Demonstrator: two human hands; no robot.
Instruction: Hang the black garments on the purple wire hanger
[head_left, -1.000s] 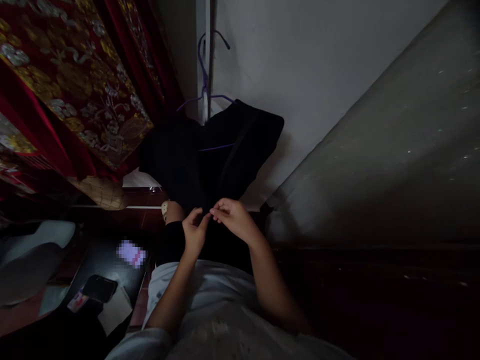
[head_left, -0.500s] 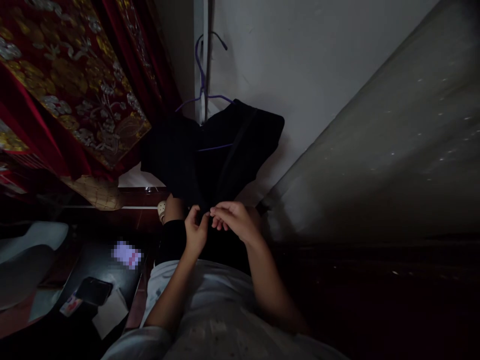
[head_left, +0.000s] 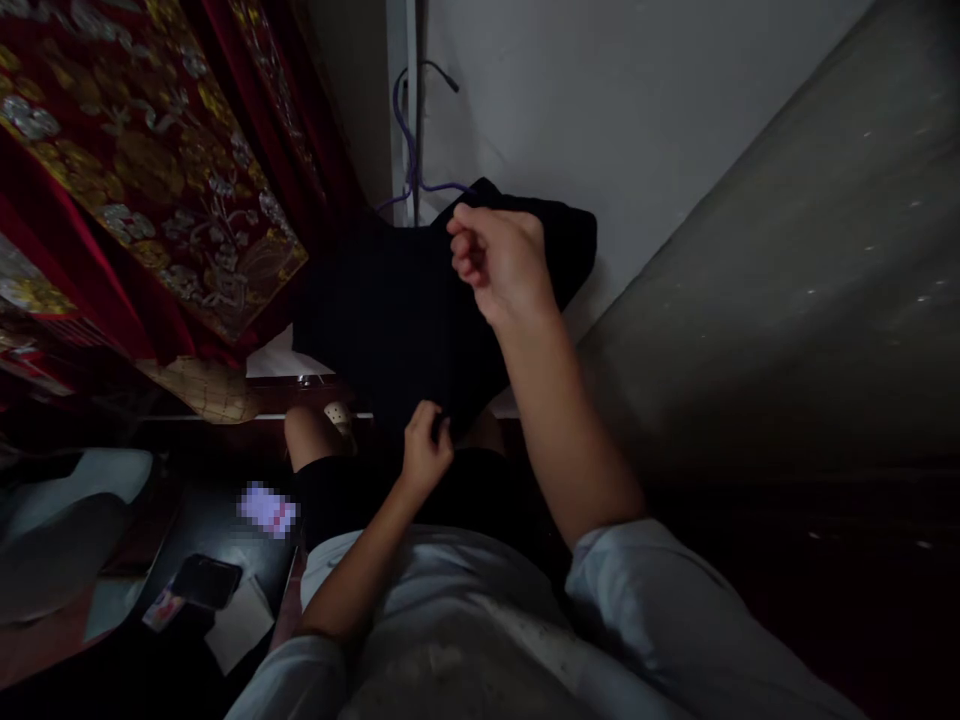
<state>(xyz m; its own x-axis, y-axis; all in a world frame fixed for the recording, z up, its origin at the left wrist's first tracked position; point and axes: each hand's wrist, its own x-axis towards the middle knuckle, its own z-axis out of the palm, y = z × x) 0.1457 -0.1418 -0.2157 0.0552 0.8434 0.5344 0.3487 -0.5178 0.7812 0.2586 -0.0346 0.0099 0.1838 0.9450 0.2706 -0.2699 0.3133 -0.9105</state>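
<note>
- gripping the bottom edge of a black garment (head_left: 390, 310), left hand (head_left: 424, 458) is closed, fingers (head_left: 433, 428) folded over the cloth and thumb pressed against them.
- right hand (head_left: 501, 258) held high, in front of the garment's upper right corner; fingers (head_left: 466, 255) curled into the palm, thumb laid along the forefinger. cannot tell whether cloth is caught between them.
- garment hangs flat between the two hands: its top just behind the right fingers, its hem in the left fingers.
- purple hanger (head_left: 406, 130) carries the garment; its hook rises just up and left of the right fingers, against a pale vertical strip.
- white wall (head_left: 637, 100) above and beyond the right fingers.
- red and gold embroidered cloth (head_left: 150, 170) well left of both hands.
- grey speckled surface (head_left: 787, 300) slopes away well right of the right fingers.
- dark phone (head_left: 206, 582) lies low, well left of the left fingers, on a dark surface.
</note>
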